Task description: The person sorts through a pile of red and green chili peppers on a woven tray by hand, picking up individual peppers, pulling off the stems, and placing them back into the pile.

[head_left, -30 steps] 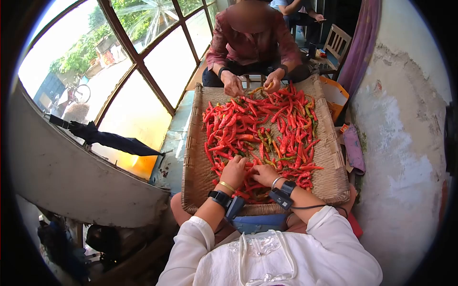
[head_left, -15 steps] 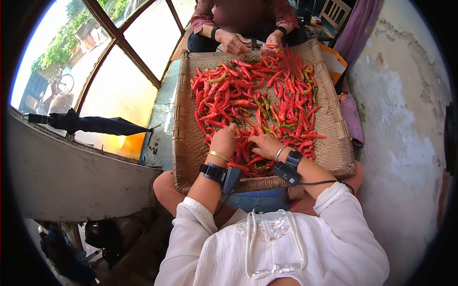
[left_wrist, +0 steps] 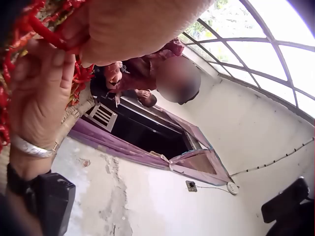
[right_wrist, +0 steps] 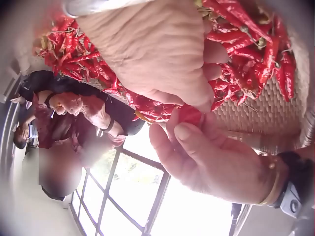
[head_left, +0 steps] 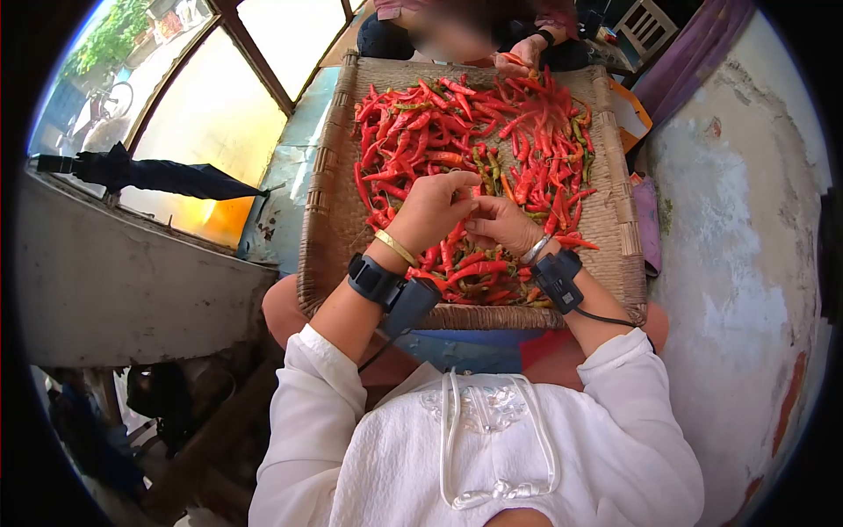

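Note:
Both hands are raised close together over a basket tray [head_left: 338, 255] of red chili peppers [head_left: 413, 132]. My left hand [head_left: 432, 212] pinches a red chili pepper [right_wrist: 189, 116] between thumb and fingers, plainest in the right wrist view. From the other side my right hand [head_left: 507, 223] grips the same pepper, its fingertips meeting the left hand's. In the left wrist view a red pepper [left_wrist: 45, 32] lies between the two hands. Below the hands more peppers, some greenish, lie along the tray's near side.
Across the tray sits another person, whose hand [head_left: 524, 54] holds a pepper at the far edge. A dark folded umbrella [head_left: 167, 176] lies by the window at left. A rough plaster wall [head_left: 738, 220] runs along the right. The tray's near edge is at the wearer's lap.
My hands have risen from among the near peppers and come together, now with a pepper between them. The head view has tilted downward, and the other person's hands have shifted at the far edge.

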Motion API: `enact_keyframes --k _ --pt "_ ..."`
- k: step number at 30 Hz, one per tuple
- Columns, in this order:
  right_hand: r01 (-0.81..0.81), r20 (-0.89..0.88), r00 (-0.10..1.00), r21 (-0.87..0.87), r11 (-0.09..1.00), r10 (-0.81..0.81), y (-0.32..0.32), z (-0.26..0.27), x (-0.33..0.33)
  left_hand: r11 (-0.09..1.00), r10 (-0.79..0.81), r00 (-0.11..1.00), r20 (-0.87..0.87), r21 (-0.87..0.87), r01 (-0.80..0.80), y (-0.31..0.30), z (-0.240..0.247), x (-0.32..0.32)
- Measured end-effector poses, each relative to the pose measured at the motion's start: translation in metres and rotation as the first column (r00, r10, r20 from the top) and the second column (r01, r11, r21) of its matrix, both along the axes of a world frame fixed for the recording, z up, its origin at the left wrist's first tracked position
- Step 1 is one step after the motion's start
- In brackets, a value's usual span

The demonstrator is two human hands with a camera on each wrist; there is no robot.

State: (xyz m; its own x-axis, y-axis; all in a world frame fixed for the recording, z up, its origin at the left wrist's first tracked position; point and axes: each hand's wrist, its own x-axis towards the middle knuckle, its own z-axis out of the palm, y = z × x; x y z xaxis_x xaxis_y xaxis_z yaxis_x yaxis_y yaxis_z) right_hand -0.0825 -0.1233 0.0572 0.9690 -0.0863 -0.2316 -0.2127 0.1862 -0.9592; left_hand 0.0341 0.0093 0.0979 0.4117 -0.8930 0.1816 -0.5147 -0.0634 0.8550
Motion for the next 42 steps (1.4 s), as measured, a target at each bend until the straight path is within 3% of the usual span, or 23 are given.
enact_keyframes --k 1,3,4,7,9,11,13,15,17,18,19,21,25,27,31,33,35,37,39,42 --pt "-0.002 -0.001 1.000 0.013 1.000 0.002 -0.006 0.001 0.000 1.000 0.002 1.000 -0.001 0.013 -0.002 -0.005 0.001 0.001" --pt "-0.031 -0.079 0.996 -0.025 0.999 0.029 -0.021 0.006 -0.002 0.989 0.073 0.996 0.058 -0.132 -0.065 -0.017 0.000 0.001" --pt "-0.024 -0.077 0.997 -0.092 0.995 0.017 -0.028 0.009 -0.003 0.988 0.111 0.992 -0.062 -0.100 -0.117 -0.022 0.000 0.000" --pt "0.094 -0.138 0.984 -0.153 0.984 -0.116 -0.054 -0.014 -0.007 0.951 0.207 0.971 -0.124 -0.209 -0.229 -0.034 -0.053 0.014" --pt "0.091 -0.236 0.963 -0.180 0.979 -0.133 -0.068 -0.006 -0.008 0.952 0.243 0.968 -0.062 -0.178 -0.250 -0.034 -0.066 0.020" --pt "0.222 -0.228 0.940 -0.159 0.962 -0.254 -0.081 -0.009 -0.004 0.993 0.056 0.989 0.135 0.092 -0.069 -0.029 -0.072 0.025" --pt "0.560 -0.085 0.828 0.148 0.815 -0.554 -0.086 -0.018 0.004 0.989 0.025 0.985 0.172 0.141 -0.050 -0.031 -0.070 0.017" --pt "0.592 -0.053 0.802 -0.057 0.804 -0.595 -0.085 -0.028 0.012 0.969 -0.021 0.974 0.225 0.244 -0.035 -0.032 -0.072 0.008" --pt "0.355 -0.107 0.902 -0.365 0.861 -0.418 -0.069 -0.041 0.017 0.967 -0.031 0.965 0.259 0.252 -0.037 -0.033 -0.076 0.005" --pt "0.257 0.029 0.953 -0.604 0.754 -0.301 -0.062 -0.060 0.016 0.959 -0.043 0.957 0.287 0.279 -0.041 -0.034 -0.079 0.004" --pt "0.272 0.231 0.962 -0.848 0.456 -0.144 -0.051 -0.061 0.016 0.951 -0.056 0.948 0.314 0.307 -0.046 -0.034 -0.081 0.004" --pt "0.009 0.015 0.999 -0.992 0.122 0.046 -0.038 -0.051 0.014 0.929 -0.085 0.941 0.328 0.367 -0.044 -0.035 -0.081 0.006" --pt "-0.023 -0.021 1.000 -0.994 0.102 0.022 -0.035 -0.061 0.019 0.905 -0.084 0.937 0.339 0.420 -0.071 -0.036 -0.078 0.001" --pt "0.165 0.162 0.986 -0.932 0.322 -0.038 -0.037 -0.060 0.018 0.931 -0.094 0.932 0.351 0.364 -0.043 -0.035 -0.082 0.002" --pt "0.175 0.166 0.984 -0.911 0.372 -0.058 -0.059 -0.044 0.008 0.964 -0.146 0.938 0.316 0.258 0.063 -0.036 -0.083 0.006" --pt "0.318 0.285 0.942 -0.927 0.197 -0.176 -0.074 -0.037 0.002 0.965 -0.138 0.929 0.344 0.259 0.048 -0.036 -0.078 0.006" --pt "0.296 0.253 0.941 -0.936 0.188 -0.224 -0.083 -0.027 -0.003 0.968 -0.127 0.914 0.384 0.249 0.029 -0.037 -0.074 0.008" --pt "0.203 0.211 0.967 -0.977 -0.063 -0.146 -0.093 -0.039 -0.008 0.976 -0.056 0.901 0.430 0.212 -0.041 -0.036 -0.080 0.011" --pt "0.178 0.182 0.973 -0.983 -0.044 -0.144 -0.091 -0.047 -0.010 0.985 -0.044 0.894 0.446 0.171 -0.037 -0.036 -0.081 0.012" --pt "0.182 0.199 0.975 -0.970 -0.161 -0.100 -0.087 -0.034 -0.007 0.962 -0.117 0.899 0.422 0.272 -0.002 -0.036 -0.077 0.007"
